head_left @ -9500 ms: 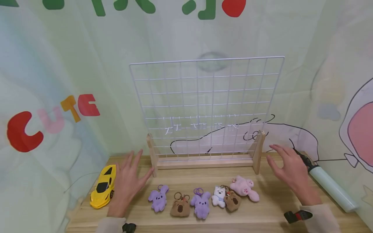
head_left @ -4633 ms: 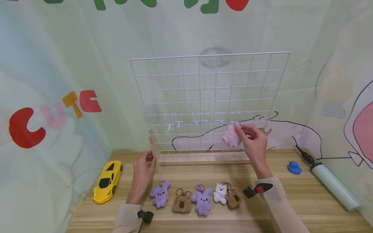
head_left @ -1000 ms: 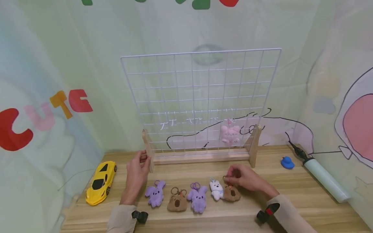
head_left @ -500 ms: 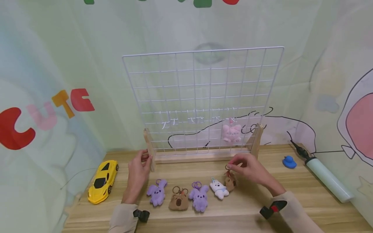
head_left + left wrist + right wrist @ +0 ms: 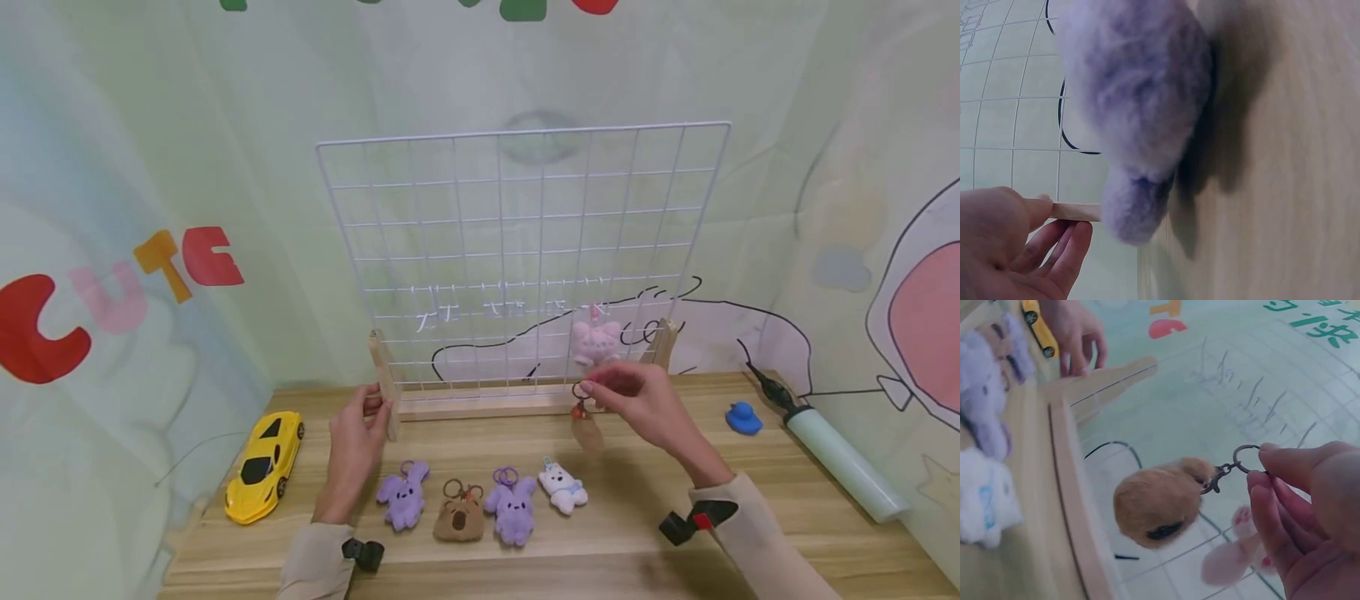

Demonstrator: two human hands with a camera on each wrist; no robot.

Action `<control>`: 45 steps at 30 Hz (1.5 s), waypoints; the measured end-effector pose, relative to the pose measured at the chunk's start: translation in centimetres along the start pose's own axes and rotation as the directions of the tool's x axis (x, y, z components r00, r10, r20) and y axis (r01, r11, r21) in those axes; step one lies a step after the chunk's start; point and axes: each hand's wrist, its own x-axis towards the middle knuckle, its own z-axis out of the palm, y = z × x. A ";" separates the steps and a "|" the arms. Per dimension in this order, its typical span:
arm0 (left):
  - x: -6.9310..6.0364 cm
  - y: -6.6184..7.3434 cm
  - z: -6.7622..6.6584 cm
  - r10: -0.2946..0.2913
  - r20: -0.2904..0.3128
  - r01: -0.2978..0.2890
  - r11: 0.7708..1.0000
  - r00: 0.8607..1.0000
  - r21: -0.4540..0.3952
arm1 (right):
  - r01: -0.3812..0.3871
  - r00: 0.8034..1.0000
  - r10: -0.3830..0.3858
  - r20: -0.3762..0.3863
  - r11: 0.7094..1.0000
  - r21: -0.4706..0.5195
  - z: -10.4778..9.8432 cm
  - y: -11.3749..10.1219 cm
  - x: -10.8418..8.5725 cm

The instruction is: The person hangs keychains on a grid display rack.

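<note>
My right hand (image 5: 643, 410) pinches the dark ring (image 5: 1247, 459) of a brown plush keychain (image 5: 1159, 501), which hangs in the air in front of the rack's wooden base (image 5: 487, 406). My left hand (image 5: 356, 439) grips the left wooden support (image 5: 1076, 211) of the white wire grid rack (image 5: 480, 218). A pink plush (image 5: 596, 340) hangs from a hook at the grid's right, just above my right hand. On the tabletop lie two purple plushes (image 5: 403, 502) (image 5: 513, 510), another brown plush (image 5: 459, 517) between them, and a white plush (image 5: 562, 488).
A yellow toy car (image 5: 264, 468) stands on the left. At the right are a small blue duck-like toy (image 5: 743, 418) and a pale pump (image 5: 847, 460). Several white hooks (image 5: 491, 308) line the grid's lower part. A printed curtain (image 5: 247, 167) hangs behind.
The right hand has lifted the brown plush from beside the white one up toward the rack. Earlier, the pink plush went from the table onto a hook. The left hand stays on the support.
</note>
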 end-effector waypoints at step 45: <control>0.0 -0.1 0.0 0.015 -0.010 -0.016 1.000 1.000 -0.019 | 0.135 0.868 -0.034 -0.495 0.976 0.171 4.1 -4.8 5.0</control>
